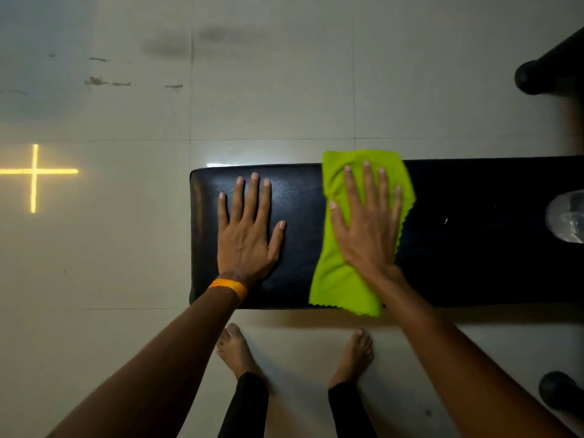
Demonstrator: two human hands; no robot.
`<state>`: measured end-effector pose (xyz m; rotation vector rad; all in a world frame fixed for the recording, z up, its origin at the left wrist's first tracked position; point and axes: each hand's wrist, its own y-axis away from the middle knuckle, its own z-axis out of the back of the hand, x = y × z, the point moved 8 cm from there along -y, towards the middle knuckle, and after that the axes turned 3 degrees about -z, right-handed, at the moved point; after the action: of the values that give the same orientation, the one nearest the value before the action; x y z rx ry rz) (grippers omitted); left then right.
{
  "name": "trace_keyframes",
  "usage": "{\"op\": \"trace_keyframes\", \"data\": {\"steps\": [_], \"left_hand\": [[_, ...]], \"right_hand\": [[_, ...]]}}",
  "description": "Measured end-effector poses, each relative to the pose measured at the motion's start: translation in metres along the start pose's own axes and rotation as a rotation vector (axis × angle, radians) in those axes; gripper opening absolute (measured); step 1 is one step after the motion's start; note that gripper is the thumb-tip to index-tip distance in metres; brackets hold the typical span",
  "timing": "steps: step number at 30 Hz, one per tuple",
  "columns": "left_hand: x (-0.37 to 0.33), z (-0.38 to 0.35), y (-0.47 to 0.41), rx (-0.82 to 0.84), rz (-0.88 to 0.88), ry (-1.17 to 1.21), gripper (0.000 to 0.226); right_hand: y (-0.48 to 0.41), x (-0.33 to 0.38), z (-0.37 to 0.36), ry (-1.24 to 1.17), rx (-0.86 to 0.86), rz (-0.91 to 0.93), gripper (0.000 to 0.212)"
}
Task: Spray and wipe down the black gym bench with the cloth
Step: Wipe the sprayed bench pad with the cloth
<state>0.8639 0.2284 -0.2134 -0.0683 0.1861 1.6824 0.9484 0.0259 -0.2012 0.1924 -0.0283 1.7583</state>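
Far to the left of both hands, a glowing yellow cross point(33, 172) is seen on the pale tiled floor point(110, 232), with dark scuff marks point(106, 81) lying beyond it. Nearer, the left hand point(248, 235) is laid flat, palm down, on the left end of the black gym bench point(297, 248); its fingers are spread wide and nothing is held in it. An orange wristband point(228, 287) is worn just behind that hand, at the near edge of the bench. Below and between the two forearms, two bare feet point(235, 350) are planted on the tiles, with black trouser legs point(246, 406) above them. Just to the right of the left hand, and apart from it, a bright green cloth point(339, 279) is spread across the padding from the far edge to the near edge, its lower corner hanging slightly over the near edge. The right hand point(368, 229) is pressed flat on top of this cloth, fingers extended and splayed, so that the cloth is pinned beneath the palm rather than gripped. Well to the right of the right hand, a clear plastic object point(567, 216), possibly a bottle, is seen at the frame edge on the bench; it cannot be identified with certainty. Dark rounded equipment parts point(550, 67) are visible at the upper right and lower right corners.
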Motion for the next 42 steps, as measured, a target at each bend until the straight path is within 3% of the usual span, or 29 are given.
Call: {"op": "trace_keyframes", "data": {"steps": [4,7,10,13,15,18,21,24,26,28,32,35,38,40,42], "left_hand": [[0.000,0.001,-0.001,-0.013,0.009,0.001,0.075],[0.000,0.002,-0.002,-0.017,0.010,0.010,0.075],[0.000,0.000,-0.001,-0.008,0.001,0.009,0.075],[-0.001,-0.001,-0.001,0.006,0.006,0.008,0.075],[-0.001,-0.001,-0.001,0.005,0.008,0.016,0.075],[0.001,0.001,-0.002,0.017,0.008,0.043,0.076],[-0.016,0.009,-0.004,-0.013,-0.034,0.093,0.077],[-0.066,0.016,-0.014,-0.071,-0.127,0.126,0.075],[-0.109,0.010,-0.032,-0.061,-0.176,0.153,0.074],[-0.149,-0.001,-0.050,-0.025,-0.229,0.168,0.073],[-0.178,-0.021,-0.061,0.013,-0.273,0.056,0.072],[-0.176,-0.021,-0.059,-0.004,-0.280,0.019,0.073],[-0.176,-0.021,-0.060,0.001,-0.274,0.018,0.074],[-0.176,-0.021,-0.060,0.003,-0.270,0.012,0.074],[-0.175,-0.022,-0.058,0.007,-0.266,0.008,0.074]], "right_hand": [[0.033,-0.022,0.008,0.009,-0.018,-0.239,0.067],[0.067,0.002,-0.001,0.046,0.063,-0.016,0.066],[0.034,-0.035,0.004,0.045,0.079,0.126,0.065],[0.009,-0.083,0.019,-0.005,-0.017,-0.146,0.063],[0.031,-0.074,0.017,-0.021,-0.066,-0.327,0.064],[0.074,-0.043,0.009,0.032,0.009,-0.093,0.064],[0.057,-0.086,0.014,0.047,0.055,0.111,0.063],[0.009,-0.156,0.031,0.001,-0.010,-0.171,0.065],[0.008,-0.157,0.030,-0.034,-0.049,-0.364,0.067],[0.025,-0.136,0.025,-0.003,-0.051,-0.351,0.068],[0.018,-0.153,0.027,0.038,0.025,-0.079,0.066],[-0.034,-0.205,0.038,-0.033,-0.046,-0.302,0.066],[-0.037,-0.200,0.034,-0.049,-0.075,-0.447,0.066],[-0.019,-0.187,0.032,-0.025,-0.044,-0.361,0.067],[-0.010,-0.190,0.031,0.041,0.026,-0.147,0.067]]}}
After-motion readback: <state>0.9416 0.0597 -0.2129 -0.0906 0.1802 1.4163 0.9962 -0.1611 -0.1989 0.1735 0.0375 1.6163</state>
